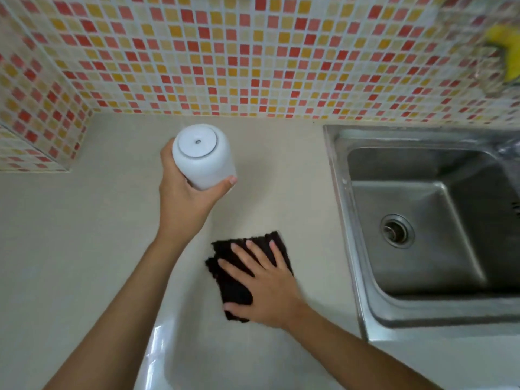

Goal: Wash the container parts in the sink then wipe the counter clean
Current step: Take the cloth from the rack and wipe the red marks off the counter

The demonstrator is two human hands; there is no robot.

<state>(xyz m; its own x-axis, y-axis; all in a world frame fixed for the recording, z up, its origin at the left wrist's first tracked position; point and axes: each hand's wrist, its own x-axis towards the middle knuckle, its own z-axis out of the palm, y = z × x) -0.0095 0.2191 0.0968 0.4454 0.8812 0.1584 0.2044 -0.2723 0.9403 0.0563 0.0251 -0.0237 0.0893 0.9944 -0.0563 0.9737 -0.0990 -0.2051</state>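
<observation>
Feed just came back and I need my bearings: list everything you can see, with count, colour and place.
container: one, white, lifted in the left hand over the counter, left of the sink
cloth: one, dark brown or black, flat on the counter under the right hand
counter: one, beige, with glare near its front edge
sink: one, stainless steel, right side, basin bare apart from the drain
wall tiles: red, orange and cream mosaic behind the counter
yellow item: one, blurred, top right; cannot identify it
left hand: gripping the container
right hand: fingers spread, pressing on the cloth
</observation>
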